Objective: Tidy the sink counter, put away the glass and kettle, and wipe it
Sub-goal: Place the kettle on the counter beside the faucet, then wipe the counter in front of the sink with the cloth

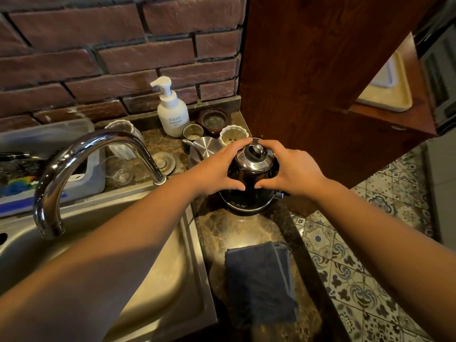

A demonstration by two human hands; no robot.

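The black electric kettle [250, 180] is stood upright on the marble counter [246, 230], clasped between the left hand [217, 169] and right hand [293, 169]. Fingers are wrapped around its body, thumbs nearly touching in front; spout direction cannot be told.

Warm, dim indoor lighting; wide-angle distortion noted at the frame edges.
Bright highlights are recorded on the chrome faucet [81, 169] and the kettle [251, 178] lid. Shadow from the arms is cast across the sink [160, 267] basin and the marble counter [246, 230]. The brick wall [98, 58] is bowed by the lens. The upper right corner is rendered soft and smeared.
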